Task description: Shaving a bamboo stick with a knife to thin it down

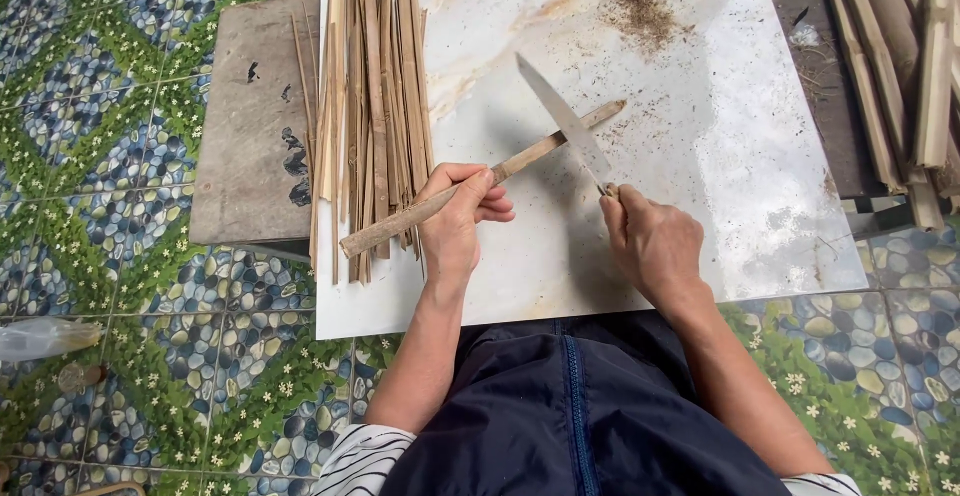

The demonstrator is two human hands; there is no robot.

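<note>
On a white slab (700, 206) over patterned floor tiles (120, 156), left fingers (470, 191) grip a bamboo strip (480, 181), right fingers (615, 218) a knife (565, 121).

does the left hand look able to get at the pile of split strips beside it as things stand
Probably not freely: the left hand is closed around the bamboo stick that the knife in the right hand crosses. The pile of split strips lies just beside its fingers, with nothing between.

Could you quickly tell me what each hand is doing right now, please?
Left hand: closed around a bamboo stick.
Right hand: closed on the handle of a knife, blade resting across the stick.
</note>
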